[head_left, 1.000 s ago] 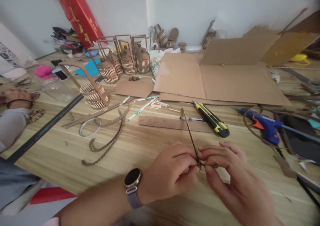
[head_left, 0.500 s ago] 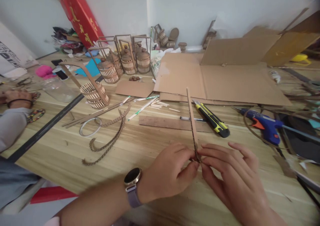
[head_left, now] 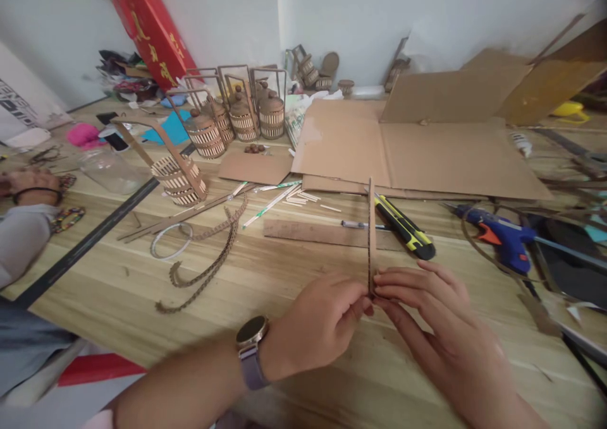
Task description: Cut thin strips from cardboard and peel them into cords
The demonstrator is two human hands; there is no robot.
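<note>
A narrow cardboard strip [head_left: 372, 239] stands nearly upright over the table, its corrugated edge showing. My left hand [head_left: 327, 318], with a watch on the wrist, pinches the strip's lower end between thumb and forefinger. From the other side my right hand [head_left: 427, 321] grips the same end with its fingertips; the very end is hidden by the fingers. Just beyond lie a yellow-black utility knife [head_left: 405, 227], a pen [head_left: 355, 224] and a flat cardboard piece [head_left: 308, 232].
Large cardboard sheets [head_left: 341, 138] lie behind the knife. A blue glue gun [head_left: 507, 236] rests at right. Small lidded baskets [head_left: 272, 116] stand at the back, an open one [head_left: 177, 179] nearer. Curled corrugated strips [head_left: 213, 268] lie left. Another person's hand [head_left: 35, 186] is at far left.
The strip has swung from leaning left to nearly vertical, its top moving right and slightly lower. Both hands have shifted a little left and keep their hold.
</note>
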